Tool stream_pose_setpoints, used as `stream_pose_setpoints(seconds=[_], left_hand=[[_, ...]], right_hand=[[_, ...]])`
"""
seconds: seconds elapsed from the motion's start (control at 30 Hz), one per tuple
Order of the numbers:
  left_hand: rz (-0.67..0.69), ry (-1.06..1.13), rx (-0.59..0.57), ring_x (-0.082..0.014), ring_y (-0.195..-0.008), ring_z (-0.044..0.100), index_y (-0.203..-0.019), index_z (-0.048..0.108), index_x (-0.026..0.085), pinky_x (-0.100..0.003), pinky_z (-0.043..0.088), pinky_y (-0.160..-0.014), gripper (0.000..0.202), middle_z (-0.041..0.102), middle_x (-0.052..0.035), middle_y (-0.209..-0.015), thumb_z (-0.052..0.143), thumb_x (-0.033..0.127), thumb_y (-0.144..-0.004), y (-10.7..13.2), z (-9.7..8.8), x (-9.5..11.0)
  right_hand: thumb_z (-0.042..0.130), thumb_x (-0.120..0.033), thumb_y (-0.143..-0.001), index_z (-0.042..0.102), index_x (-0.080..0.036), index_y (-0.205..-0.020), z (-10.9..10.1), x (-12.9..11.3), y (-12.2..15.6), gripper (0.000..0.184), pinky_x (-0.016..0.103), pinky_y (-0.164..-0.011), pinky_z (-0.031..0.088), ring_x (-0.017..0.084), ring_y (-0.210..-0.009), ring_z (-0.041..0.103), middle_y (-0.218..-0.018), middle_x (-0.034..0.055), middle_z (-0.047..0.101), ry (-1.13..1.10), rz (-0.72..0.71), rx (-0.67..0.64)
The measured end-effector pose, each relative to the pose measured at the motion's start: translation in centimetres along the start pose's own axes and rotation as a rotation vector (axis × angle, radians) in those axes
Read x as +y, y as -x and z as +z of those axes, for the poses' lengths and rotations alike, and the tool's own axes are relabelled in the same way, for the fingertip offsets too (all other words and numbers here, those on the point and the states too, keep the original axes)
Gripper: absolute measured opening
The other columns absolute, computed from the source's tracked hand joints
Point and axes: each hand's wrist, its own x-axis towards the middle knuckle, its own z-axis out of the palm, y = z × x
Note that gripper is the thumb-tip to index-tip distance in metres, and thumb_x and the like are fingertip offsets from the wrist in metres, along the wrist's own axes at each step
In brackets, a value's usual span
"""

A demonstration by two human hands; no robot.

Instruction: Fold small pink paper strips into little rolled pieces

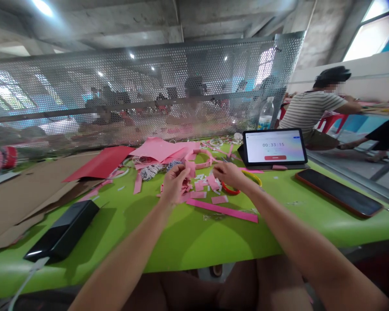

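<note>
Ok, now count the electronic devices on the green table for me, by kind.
Tablet: 1
Smartphone: 1
Black power bank: 1
Total: 3

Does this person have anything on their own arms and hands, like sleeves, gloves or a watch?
The left hand and right hand are bare, without gloves. The left forearm and right forearm show no sleeves, watch or bracelet.

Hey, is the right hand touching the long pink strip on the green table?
Apart. The head view shows the right hand above the long pink strip, with the green tabletop visible between them.
</note>
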Motion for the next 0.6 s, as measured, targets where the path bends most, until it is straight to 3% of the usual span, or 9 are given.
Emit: stream_pose_setpoints(seconds=[0.2,0.3,0.37,0.47,0.6], left_hand=[[-0.078,0.010,-0.094,-0.0032,-0.038,0.041,-0.082,0.057,0.018,-0.017,0.032,-0.038,0.019,0.051,0.0061,-0.055,0.065,0.033,-0.073,0.0,-0.1,-0.3],[-0.112,-0.037,-0.135,-0.0034,-0.044,0.045,-0.083,0.059,0.017,-0.015,0.034,-0.041,0.021,0.055,0.0032,-0.061,0.066,0.033,-0.072,0.1,0.0,-0.4],[-0.144,-0.059,-0.149,-0.0044,-0.050,0.050,-0.083,0.060,0.015,-0.015,0.038,-0.046,0.021,0.058,0.0011,-0.067,0.067,0.032,-0.072,0.2,0.1,-0.4],[-0.172,-0.046,-0.161,-0.0067,-0.056,0.056,-0.085,0.060,0.015,-0.018,0.044,-0.053,0.022,0.061,-0.0011,-0.074,0.068,0.030,-0.071,0.2,0.3,-0.4],[-0.160,-0.009,-0.162,-0.0066,-0.052,0.056,-0.084,0.061,0.014,-0.018,0.042,-0.049,0.021,0.063,-0.0012,-0.072,0.069,0.028,-0.070,0.2,0.5,-0.3]], right_hand=[[0.045,-0.021,-0.075,0.044,-0.016,-0.049,0.6,1.9,-0.3,0.026,0.025,-0.047,0.019,0.009,-0.044,0.036,-0.054,0.0038,0.052,0.117,0.175,0.000],[0.046,-0.020,-0.074,0.046,-0.016,-0.048,0.1,2.3,-0.2,0.026,0.024,-0.047,0.020,0.010,-0.045,0.040,-0.052,0.0044,0.052,0.139,0.227,0.013],[0.045,-0.021,-0.076,0.053,-0.016,-0.058,-0.2,1.9,-0.1,0.021,0.023,-0.048,0.023,0.011,-0.050,0.045,-0.059,0.0047,0.057,0.134,0.227,0.027],[0.046,-0.020,-0.077,0.059,-0.018,-0.087,-0.5,0.4,0.3,0.016,0.021,-0.052,0.030,0.012,-0.061,0.052,-0.076,0.0031,0.064,0.063,0.113,0.060],[0.053,-0.021,-0.076,0.051,-0.017,-0.109,-0.7,-1.6,1.0,0.033,0.020,-0.057,0.035,0.009,-0.059,0.051,-0.082,0.0008,0.065,-0.122,-0.248,0.119]])
